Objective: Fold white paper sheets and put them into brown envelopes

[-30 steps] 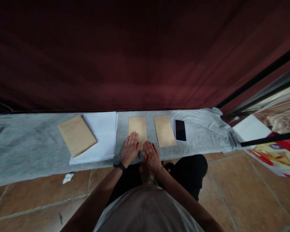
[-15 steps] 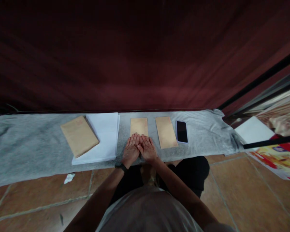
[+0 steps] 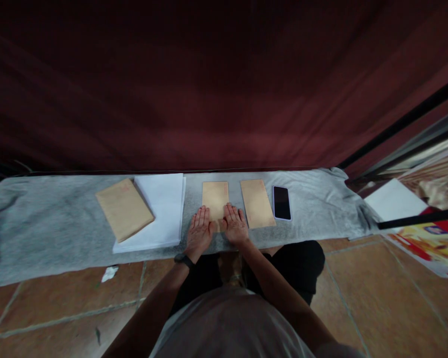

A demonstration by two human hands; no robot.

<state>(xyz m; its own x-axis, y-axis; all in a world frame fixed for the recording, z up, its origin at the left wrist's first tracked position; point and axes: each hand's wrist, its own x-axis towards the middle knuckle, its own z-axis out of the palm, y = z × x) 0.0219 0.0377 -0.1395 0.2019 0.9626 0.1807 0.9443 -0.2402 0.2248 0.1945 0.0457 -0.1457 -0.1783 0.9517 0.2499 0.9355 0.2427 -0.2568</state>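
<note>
A brown paper envelope lies flat on the grey cloth in front of me, with faint red print near its upper right corner. My left hand rests palm down over its lower left edge, fingers stretched out. Over the lower right edge lies my right hand, also flat with fingers extended. The envelope's lower end shows between the two thumbs. Just to the right is a second brown envelope, apart from my right hand.
A phone lies right of the second envelope. Leftward, a stack of brown envelopes overlaps white paper sheets. The grey cloth covers a narrow bench. Dark metal bars and a colourful printed box stand at the right.
My hands have slid apart from the envelope's middle toward its left and right edges, uncovering more of its lower part. The envelope stays in place.
</note>
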